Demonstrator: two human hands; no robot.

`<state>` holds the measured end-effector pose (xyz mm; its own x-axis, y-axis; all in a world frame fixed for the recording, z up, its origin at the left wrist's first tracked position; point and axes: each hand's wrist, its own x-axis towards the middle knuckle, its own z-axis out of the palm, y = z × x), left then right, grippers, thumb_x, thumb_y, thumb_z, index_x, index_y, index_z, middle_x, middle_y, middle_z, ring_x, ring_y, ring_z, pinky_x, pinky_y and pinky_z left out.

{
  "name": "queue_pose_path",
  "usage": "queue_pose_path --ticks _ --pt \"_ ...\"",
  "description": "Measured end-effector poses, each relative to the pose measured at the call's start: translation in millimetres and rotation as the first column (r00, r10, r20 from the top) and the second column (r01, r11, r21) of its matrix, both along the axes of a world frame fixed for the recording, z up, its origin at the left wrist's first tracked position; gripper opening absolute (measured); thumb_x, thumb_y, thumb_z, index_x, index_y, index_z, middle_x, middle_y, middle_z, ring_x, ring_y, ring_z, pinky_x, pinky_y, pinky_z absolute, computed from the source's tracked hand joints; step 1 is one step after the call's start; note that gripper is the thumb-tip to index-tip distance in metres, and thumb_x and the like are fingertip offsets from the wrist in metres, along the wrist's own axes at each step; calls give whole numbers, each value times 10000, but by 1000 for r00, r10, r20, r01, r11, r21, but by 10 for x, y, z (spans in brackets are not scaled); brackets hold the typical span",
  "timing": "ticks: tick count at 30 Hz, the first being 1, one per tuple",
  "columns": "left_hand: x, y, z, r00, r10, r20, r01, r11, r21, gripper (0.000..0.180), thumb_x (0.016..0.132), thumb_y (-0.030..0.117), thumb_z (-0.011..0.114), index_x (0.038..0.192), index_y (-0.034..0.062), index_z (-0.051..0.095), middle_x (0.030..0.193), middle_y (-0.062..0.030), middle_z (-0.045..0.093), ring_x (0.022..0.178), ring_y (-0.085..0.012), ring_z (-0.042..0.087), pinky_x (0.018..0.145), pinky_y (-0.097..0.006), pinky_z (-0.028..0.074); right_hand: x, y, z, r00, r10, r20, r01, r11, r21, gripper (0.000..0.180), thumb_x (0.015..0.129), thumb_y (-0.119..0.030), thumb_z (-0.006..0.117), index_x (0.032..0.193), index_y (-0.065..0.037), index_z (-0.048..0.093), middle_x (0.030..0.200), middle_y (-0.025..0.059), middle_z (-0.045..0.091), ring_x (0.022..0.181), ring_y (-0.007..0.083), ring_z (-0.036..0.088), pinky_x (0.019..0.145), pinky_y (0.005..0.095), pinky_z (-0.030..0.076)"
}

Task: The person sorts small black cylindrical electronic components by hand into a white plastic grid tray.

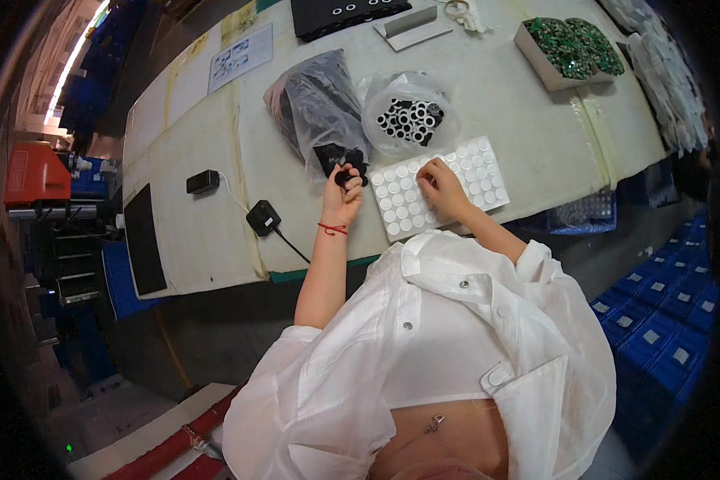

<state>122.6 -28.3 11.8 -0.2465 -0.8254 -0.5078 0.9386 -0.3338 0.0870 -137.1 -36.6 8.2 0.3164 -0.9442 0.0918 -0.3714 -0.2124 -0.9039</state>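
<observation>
My left hand [342, 198] is closed, with its fingers curled round a small black round part [343, 178]. Just beyond it, more black parts [350, 155] lie at the mouth of a plastic bag [316, 100]. A white tray [494, 178] with rows of white round pieces [417, 222] sits to the right, near the table's front edge. Over the tray's middle is my right hand [445, 190], fingers bent and pressed together at the pieces. What lies between those fingertips is hidden. Behind the tray stands an open clear bag [370, 120] of black-and-white rings [410, 122].
A box of green circuit boards [574, 52] stands at the far right. A grey metal angle piece [413, 30] and a black tray [340, 14] are at the back. Left are two black adapters [203, 182] with cables and a printed sheet [241, 58]. Blue bins [656, 320] stand at lower right.
</observation>
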Motion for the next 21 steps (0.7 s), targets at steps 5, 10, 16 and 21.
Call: queue_pose_path --ticks 5,10,16,21 --pt "-295 273 75 902 -131 411 114 991 66 313 949 393 425 842 114 518 641 17 445 511 -91 393 378 -182 254 163 61 134 986 50 159 -77 983 170 198 803 -106 621 980 -30 575 890 110 525 705 238 562 618 295 469" --pt "-620 423 241 702 -284 653 311 947 78 412 970 432 330 873 83 527 668 13 447 492 -72 395 370 -193 255 418 200 566 932 351 93 -352 936 -13 284 809 -116 630 1080 -58 568 904 88 514 699 196 550 619 283 469" --pt "-732 466 250 709 -182 681 246 969 4 419 984 419 293 911 84 536 779 -8 527 634 -90 469 513 -240 354 456 172 598 924 369 -98 -377 923 -83 269 790 -153 643 1047 -93 593 944 103 508 717 250 603 634 340 495" --pt "-696 491 155 735 -173 656 296 952 -81 403 996 387 271 949 83 531 838 -22 555 707 -114 498 592 -265 378 483 138 560 942 326 -78 -331 942 -62 182 787 -134 640 957 -71 629 930 98 519 658 246 595 613 339 488"
